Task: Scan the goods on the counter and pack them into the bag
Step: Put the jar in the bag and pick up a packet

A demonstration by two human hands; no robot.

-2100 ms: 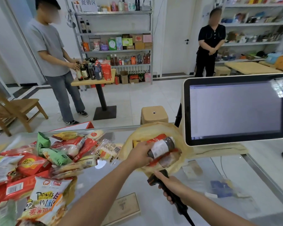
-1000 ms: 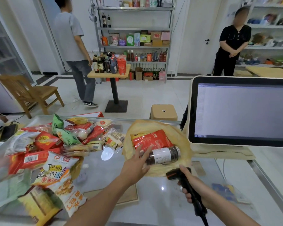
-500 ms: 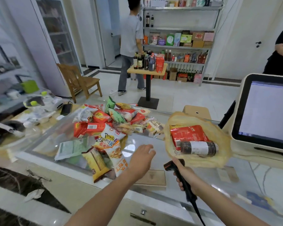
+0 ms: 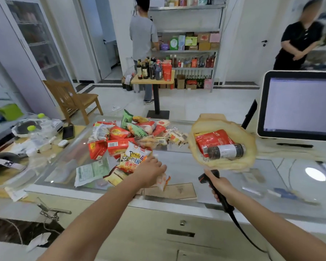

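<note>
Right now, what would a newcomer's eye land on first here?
The heap of snack packets on the glass counter, left of centre, with the left hand on its near edge. Right of it, the tan bag lies open holding a red packet and a dark bottle on its side; the right hand holds a black scanner in front.

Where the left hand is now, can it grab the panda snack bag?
Probably yes. The left hand is right at the near edge of the panda snack bag, which lies on top of the pile, and nothing stands between them. The right hand is busy holding the scanner.
</note>
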